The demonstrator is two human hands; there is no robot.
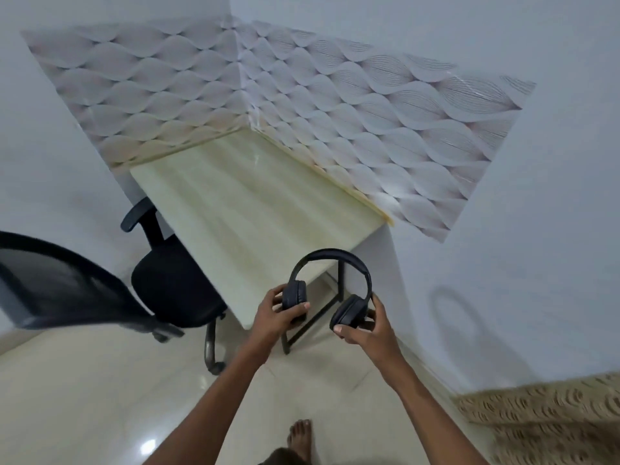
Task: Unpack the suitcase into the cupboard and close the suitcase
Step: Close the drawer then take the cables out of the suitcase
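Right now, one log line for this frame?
left hand: holds headphones | right hand: holds headphones | over desk corner | suitcase: unseen

Both forearms (214, 397) are bare up to the bottom edge of the picture, with no sleeves on them. The hands (271, 317) have no gloves, rings or watch on the parts that show. One foot (299, 437) is bare, without shoe or sock. The nails are short.
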